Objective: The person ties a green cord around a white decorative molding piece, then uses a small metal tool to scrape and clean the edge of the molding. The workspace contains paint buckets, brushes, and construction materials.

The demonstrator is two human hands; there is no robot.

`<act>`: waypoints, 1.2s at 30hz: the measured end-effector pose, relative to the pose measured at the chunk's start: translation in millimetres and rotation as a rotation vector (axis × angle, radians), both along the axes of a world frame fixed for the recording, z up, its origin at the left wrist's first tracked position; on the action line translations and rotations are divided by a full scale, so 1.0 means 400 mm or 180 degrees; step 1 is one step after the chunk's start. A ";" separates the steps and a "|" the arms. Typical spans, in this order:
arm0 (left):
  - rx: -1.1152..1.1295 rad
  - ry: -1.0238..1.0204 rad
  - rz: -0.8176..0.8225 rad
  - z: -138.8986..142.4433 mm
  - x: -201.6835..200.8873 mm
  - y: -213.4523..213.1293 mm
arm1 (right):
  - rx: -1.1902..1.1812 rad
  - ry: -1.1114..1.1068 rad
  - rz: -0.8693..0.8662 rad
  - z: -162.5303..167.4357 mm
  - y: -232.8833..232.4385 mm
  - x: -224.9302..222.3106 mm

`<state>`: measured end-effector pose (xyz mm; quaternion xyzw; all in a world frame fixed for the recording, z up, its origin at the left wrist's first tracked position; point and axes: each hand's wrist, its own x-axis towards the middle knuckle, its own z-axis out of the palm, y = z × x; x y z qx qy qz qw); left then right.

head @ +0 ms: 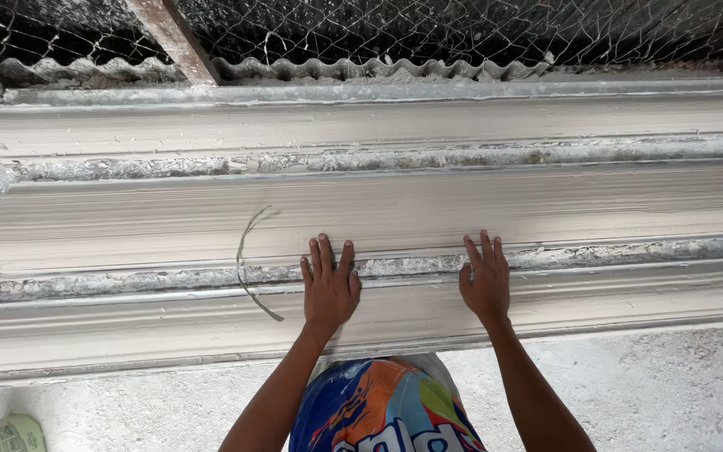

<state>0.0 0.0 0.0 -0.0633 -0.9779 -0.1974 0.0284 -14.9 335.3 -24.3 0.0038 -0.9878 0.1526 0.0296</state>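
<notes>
1. A long white plaster bench (127, 218) fills most of the view, running left to right, with smooth moulded channels split by rough, crusted ridges.
2. Beyond it, wire mesh (428, 29) hangs over a dark space, above a strip of corrugated sheet (336, 69); a rusty post (173, 38) slants across the mesh at top left.
3. Below the bench, the pale, plaster-splashed floor (654, 385) shows at right and bottom left.
4. The person's bright printed shirt (382, 410), blue, orange and green, shows between the forearms at the bottom edge.
5. The nearest moulding (85, 322) lies along the front edge of the bench, and both hands rest on it.
6. The left hand (330, 289) lies flat, palm down, fingers spread and pointing away, tips at the rough ridge (412, 266); it grips nothing.
7. The right hand (485, 283) lies flat just the same, near the left, fingers a little closer together, clasping nothing.
8. A thin curved fibre (244, 259) lies across the ridge left of the left hand, apart from it.
9. A green-and-white bag corner (2, 435) sits at bottom left.
</notes>
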 end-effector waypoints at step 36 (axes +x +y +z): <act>-0.0028 0.0155 0.0058 0.012 0.000 0.010 | 0.0022 0.0239 0.0081 0.019 -0.006 0.000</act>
